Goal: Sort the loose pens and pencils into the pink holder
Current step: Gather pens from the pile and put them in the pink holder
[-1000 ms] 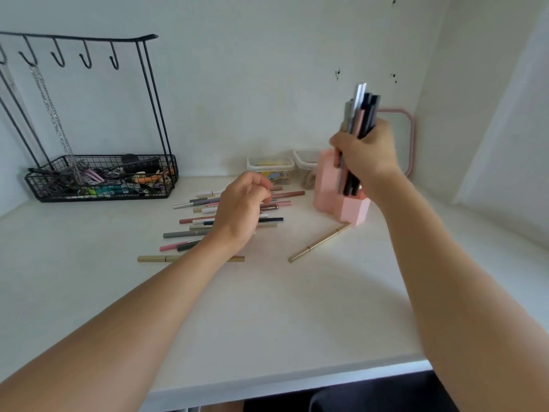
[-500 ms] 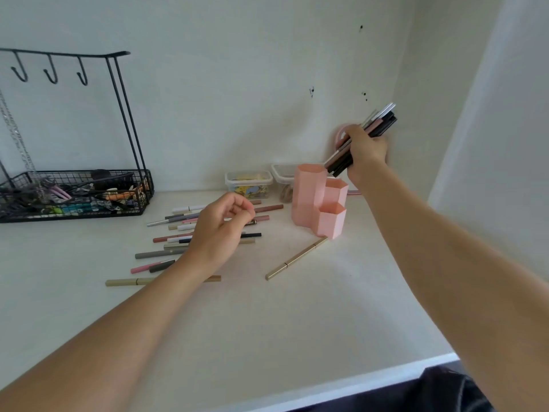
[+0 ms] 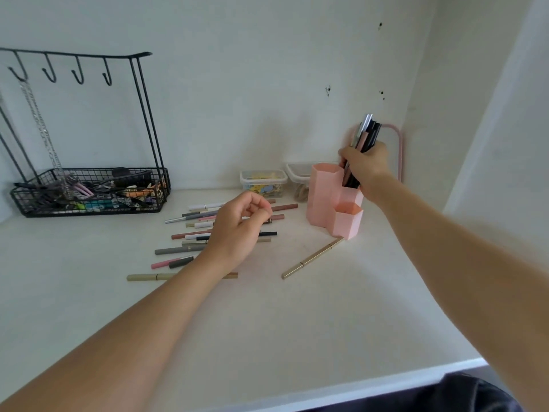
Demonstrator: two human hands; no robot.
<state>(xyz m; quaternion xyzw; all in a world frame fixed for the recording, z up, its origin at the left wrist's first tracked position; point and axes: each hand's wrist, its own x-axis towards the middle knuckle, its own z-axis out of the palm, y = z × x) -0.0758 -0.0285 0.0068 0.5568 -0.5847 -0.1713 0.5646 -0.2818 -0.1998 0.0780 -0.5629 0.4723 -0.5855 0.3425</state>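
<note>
Pink holder (image 3: 322,200) stands at the desk's back right; the right hand (image 3: 367,165) grips a pen bundle (image 3: 364,138) upright in its middle cell — lower ends hidden. Left hand (image 3: 237,230), loosely curled and holding nothing, hovers over the loose pens (image 3: 184,250), covering several.

Landmark: pink holder (image 3: 322,200), three hexagonal cells, standing on the white desk (image 3: 267,322) near the back right corner.

- Above it: right hand (image 3: 364,168) gripping a bundle of pens (image 3: 364,138) whose lower ends sit in the middle cell; that cell blocked. Tall cell and low front cell mouths uncovered.
- Behind it: two clear tubs (image 3: 263,181) and the wall, close; little passage.
- Right of it: side wall and a pink-framed object (image 3: 399,150); narrow gap.
- Left of it: scattered loose pens (image 3: 190,236), left hand (image 3: 237,227) hovering over them.
- Against its front foot: one gold pen (image 3: 312,258), diagonal.
- Far left of it: black wire rack (image 3: 89,191).
- Forward of it: bare desk to the near edge, crossed by both forearms.
</note>
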